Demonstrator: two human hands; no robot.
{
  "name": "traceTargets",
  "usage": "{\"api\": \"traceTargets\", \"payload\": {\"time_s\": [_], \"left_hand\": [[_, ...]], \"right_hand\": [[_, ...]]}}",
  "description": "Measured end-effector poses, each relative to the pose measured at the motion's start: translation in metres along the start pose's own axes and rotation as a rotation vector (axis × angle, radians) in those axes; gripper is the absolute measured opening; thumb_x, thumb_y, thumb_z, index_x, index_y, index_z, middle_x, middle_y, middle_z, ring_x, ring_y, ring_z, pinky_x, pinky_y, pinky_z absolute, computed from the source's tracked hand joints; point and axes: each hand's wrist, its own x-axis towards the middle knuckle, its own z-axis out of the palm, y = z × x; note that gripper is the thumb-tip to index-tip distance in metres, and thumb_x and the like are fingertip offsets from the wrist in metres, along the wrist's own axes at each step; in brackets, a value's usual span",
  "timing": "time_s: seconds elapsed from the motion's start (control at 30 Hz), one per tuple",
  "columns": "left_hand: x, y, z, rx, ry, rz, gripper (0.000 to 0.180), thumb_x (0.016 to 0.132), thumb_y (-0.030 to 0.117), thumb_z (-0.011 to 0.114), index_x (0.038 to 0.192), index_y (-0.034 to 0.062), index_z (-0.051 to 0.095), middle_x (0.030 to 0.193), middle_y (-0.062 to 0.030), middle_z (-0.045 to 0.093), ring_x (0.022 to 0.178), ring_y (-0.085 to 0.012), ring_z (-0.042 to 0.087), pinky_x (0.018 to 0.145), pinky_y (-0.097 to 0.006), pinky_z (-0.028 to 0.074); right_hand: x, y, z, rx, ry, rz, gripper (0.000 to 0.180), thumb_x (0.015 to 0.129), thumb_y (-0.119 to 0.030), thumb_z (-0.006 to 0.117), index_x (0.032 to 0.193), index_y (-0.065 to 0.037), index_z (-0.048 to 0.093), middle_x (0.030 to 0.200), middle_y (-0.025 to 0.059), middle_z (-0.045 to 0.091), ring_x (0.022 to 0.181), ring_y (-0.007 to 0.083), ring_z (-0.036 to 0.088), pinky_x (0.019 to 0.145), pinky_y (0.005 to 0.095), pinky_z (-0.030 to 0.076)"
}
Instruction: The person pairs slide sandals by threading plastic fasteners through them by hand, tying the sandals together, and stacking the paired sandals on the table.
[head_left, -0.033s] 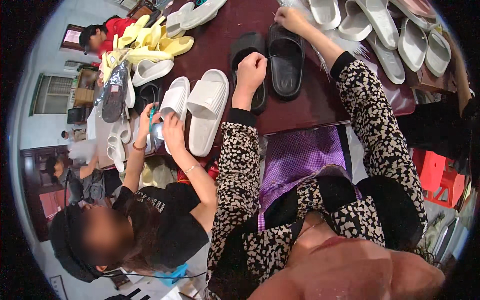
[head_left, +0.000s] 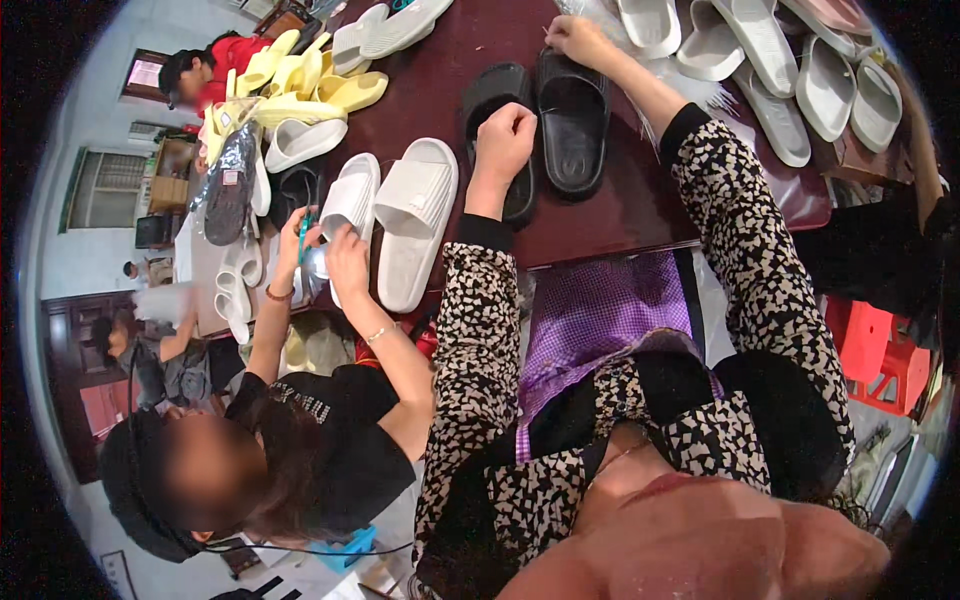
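Curled closed, the left hand (head_left: 503, 145) sits over the left black slipper (head_left: 518, 200), hiding part of it; whether anything is pinched inside cannot be told. Bent fingers of the right hand (head_left: 582, 42) draw together at the toe of the right black slipper (head_left: 573, 150); what they grip, if anything, is unclear. Both slippers lie side by side on the dark red table (head_left: 625, 215). Left of them are two white slippers (head_left: 418, 230), one under a co-worker's hands (head_left: 347, 265). Farther left, a bagged dark slipper (head_left: 230, 212) bears a small pale label (head_left: 231, 178), its print too small to read.
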Motion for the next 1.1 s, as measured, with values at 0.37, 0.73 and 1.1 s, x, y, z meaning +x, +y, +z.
{"api": "traceTargets", "payload": {"time_s": [0.37,0.73,1.1], "left_hand": [[-0.017,0.017,0.015,-0.183,-0.066,0.060,0.008,0.076,0.006,0.059,0.073,-0.0002,0.056,0.069,-0.0139,0.059,0.066,-0.0289,0.059,0.060,-0.036,0.047],[-0.011,0.022,0.016,-0.201,0.060,0.086,0.005,0.077,0.005,0.059,0.076,-0.0001,0.058,0.068,-0.0109,0.058,0.061,-0.0190,0.058,0.057,-0.028,0.045],[-0.002,0.034,0.017,-0.198,0.112,0.146,0.006,0.075,0.005,0.061,0.074,0.0007,0.057,0.073,-0.0128,0.059,0.067,-0.0257,0.060,0.061,-0.032,0.047]], "right_hand": [[-0.032,-0.013,-0.005,0.242,-0.431,0.001,0.013,0.077,-0.014,0.062,0.081,-0.001,0.062,0.068,0.0068,0.062,0.064,0.0157,0.058,0.063,0.0304,0.048],[0.004,-0.032,0.010,0.249,-0.334,0.040,0.013,0.076,-0.013,0.062,0.084,-0.002,0.062,0.069,0.0070,0.062,0.064,0.0153,0.058,0.061,0.0297,0.047],[0.011,-0.030,0.005,0.135,-0.565,0.009,0.006,0.077,-0.005,0.057,0.082,-0.002,0.058,0.064,0.0057,0.057,0.058,0.0134,0.053,0.056,0.0288,0.044]]}}
